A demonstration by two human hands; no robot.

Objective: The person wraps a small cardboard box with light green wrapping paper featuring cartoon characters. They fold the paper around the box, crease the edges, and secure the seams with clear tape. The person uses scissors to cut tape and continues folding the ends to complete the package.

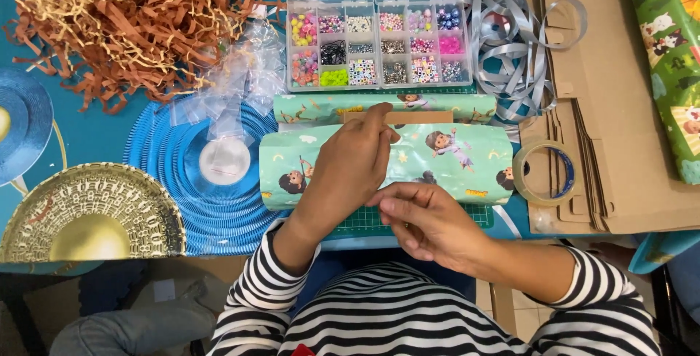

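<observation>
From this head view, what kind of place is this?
Likely a home craft or gift-wrapping table: a compartmented bead organizer, curled silver ribbon, a clear tape roll, and the left hand pressing cartoon-print wrapping paper.

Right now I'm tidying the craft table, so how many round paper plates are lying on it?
3: a gold plate at the near left edge, a ridged blue plate beside the left hand, and another blue plate cut off at far left. Others may be hidden.

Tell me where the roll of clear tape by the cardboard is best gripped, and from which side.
Grip the tape roll across its ring wall, one finger in the open core, thumb outside. Come from above with the right hand: the roll lies flat on the cardboard sheets, core upward, with nothing over it.
</observation>
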